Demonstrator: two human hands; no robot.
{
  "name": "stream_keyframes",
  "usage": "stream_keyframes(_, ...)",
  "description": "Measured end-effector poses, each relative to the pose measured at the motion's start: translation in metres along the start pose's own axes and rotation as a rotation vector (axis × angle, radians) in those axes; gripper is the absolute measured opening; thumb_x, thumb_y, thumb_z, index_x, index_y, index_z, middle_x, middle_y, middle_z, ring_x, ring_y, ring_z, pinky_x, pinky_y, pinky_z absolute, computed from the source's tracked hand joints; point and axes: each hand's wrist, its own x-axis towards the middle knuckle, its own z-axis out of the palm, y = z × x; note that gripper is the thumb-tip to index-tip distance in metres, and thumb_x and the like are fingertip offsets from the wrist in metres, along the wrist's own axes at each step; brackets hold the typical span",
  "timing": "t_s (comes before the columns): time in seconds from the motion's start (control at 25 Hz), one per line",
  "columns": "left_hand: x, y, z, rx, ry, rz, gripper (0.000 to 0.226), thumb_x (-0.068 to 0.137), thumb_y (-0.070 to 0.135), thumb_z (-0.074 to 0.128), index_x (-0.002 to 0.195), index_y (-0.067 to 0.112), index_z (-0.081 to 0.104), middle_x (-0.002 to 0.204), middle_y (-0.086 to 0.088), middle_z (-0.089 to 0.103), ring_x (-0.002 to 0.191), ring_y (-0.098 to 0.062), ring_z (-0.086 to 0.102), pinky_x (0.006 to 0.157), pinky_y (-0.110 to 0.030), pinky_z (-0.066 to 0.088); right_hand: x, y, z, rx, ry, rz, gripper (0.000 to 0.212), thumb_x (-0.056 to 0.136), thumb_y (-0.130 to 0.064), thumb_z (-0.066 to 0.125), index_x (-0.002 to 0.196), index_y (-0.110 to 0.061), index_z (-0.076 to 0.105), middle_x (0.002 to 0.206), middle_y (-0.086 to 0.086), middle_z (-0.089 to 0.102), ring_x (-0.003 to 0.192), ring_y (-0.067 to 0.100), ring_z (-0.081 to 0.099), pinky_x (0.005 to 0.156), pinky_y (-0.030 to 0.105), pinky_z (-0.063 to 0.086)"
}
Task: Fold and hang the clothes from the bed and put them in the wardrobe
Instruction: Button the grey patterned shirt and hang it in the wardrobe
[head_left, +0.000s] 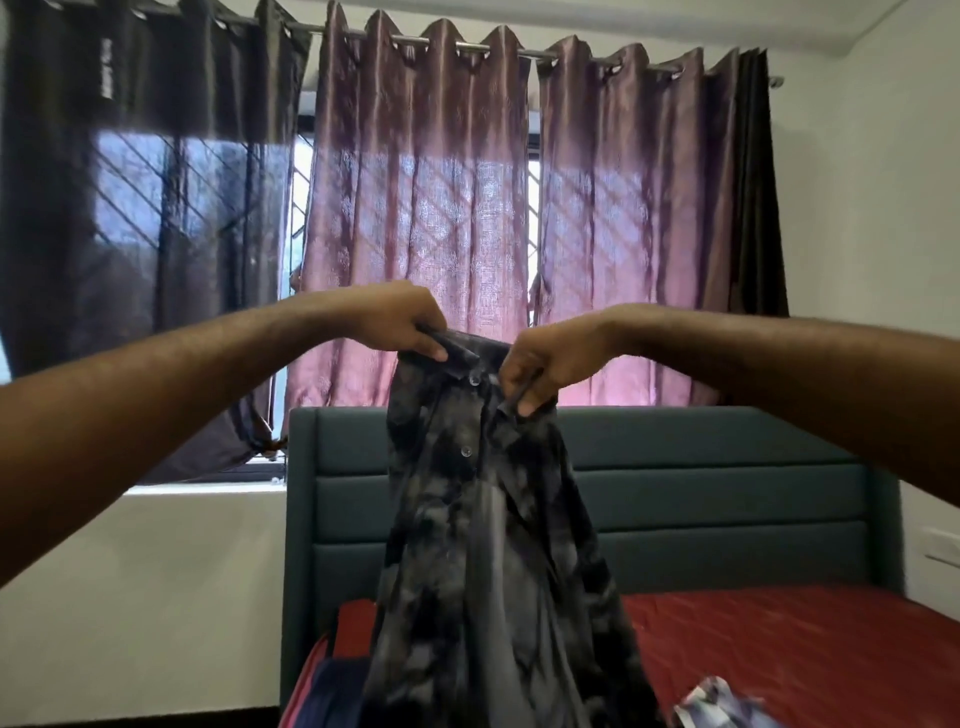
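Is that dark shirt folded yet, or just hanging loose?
Hanging loose, not folded. The shirt dangles full length from its collar, gripped by the left hand and right hand above the bed.

I lose the shirt's (488, 545) hem and the striped garment (719, 704) below the bottom edge, and the shirt hides part of the bed (779, 649).

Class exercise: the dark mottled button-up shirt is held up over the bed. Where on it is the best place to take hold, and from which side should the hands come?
Grip the dark mottled button-up shirt at the collar, one hand on each side of the button line, coming from above. It hangs collar-up and the body falls straight below, as the left hand and right hand show.
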Motion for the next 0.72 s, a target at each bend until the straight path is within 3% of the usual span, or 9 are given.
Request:
stream_keyframes(0.12, -0.006, -0.008, 0.009, -0.058, 0.136, -0.014, 0.024, 0.092, 0.032, 0.073, 0.089, 0.009, 0.075, 0.063, 0.005, 0.061, 0.054, -0.004, 0.049, 0.058, -0.029, 0.039, -0.006, 0.008, 0.003, -0.057, 0.263, -0.125, 0.017, 0.097, -0.002, 0.064, 0.112, -0.005, 0.071, 0.097, -0.004, 0.070, 0.082, 0.000, 0.061, 0.078, 0.015, 0.048)
stream_keyframes(0.28, -0.006, -0.010, 0.007, -0.076, 0.095, 0.005, 0.019, 0.091, 0.034, 0.075, 0.078, 0.019, 0.071, 0.057, 0.011, 0.057, 0.050, -0.001, 0.049, 0.056, -0.027, 0.038, -0.005, 0.012, 0.009, -0.022, 0.186, -0.063, 0.024, 0.096, 0.006, 0.057, 0.095, -0.014, 0.069, 0.077, -0.022, 0.064, 0.071, -0.004, 0.056, 0.070, 0.012, 0.044)
stream_keyframes(0.36, -0.007, -0.013, 0.009, -0.078, 0.046, 0.004, 0.026, 0.090, 0.033, 0.075, 0.072, 0.017, 0.065, 0.056, 0.008, 0.054, 0.050, -0.004, 0.046, 0.056, -0.028, 0.035, -0.005, 0.013, 0.013, 0.000, 0.187, -0.042, 0.007, 0.095, -0.003, 0.066, 0.091, -0.007, 0.069, 0.073, -0.015, 0.063, 0.067, -0.001, 0.053, 0.067, 0.016, 0.043)
stream_keyframes(0.48, -0.010, -0.016, 0.015, -0.136, 0.055, 0.007, 0.029, 0.089, 0.033, 0.076, 0.071, 0.012, 0.066, 0.057, 0.004, 0.053, 0.052, -0.007, 0.041, 0.055, -0.030, 0.033, -0.001, 0.014, 0.019, -0.088, 0.383, -0.047, 0.021, 0.092, -0.022, 0.075, 0.088, -0.005, 0.065, 0.069, -0.006, 0.058, 0.063, 0.003, 0.047, 0.062, 0.020, 0.040)
stream_keyframes(0.6, -0.009, -0.014, 0.018, -0.198, 0.097, 0.011, 0.027, 0.089, 0.030, 0.077, 0.069, 0.016, 0.066, 0.057, 0.006, 0.053, 0.052, -0.006, 0.043, 0.053, -0.026, 0.031, 0.006, 0.011, 0.020, -0.050, 0.571, -0.040, 0.010, 0.095, -0.020, 0.071, 0.099, -0.013, 0.065, 0.085, -0.004, 0.069, 0.076, 0.006, 0.058, 0.072, 0.027, 0.047)
stream_keyframes(0.72, -0.005, -0.010, 0.018, -0.243, 0.164, 0.015, 0.020, 0.089, 0.028, 0.077, 0.073, 0.019, 0.070, 0.057, 0.011, 0.059, 0.053, -0.003, 0.047, 0.054, -0.024, 0.036, 0.015, 0.007, 0.021, 0.086, 0.616, 0.025, 0.030, 0.094, -0.018, 0.073, 0.117, -0.016, 0.053, 0.085, -0.005, 0.068, 0.076, 0.007, 0.061, 0.067, 0.025, 0.047)
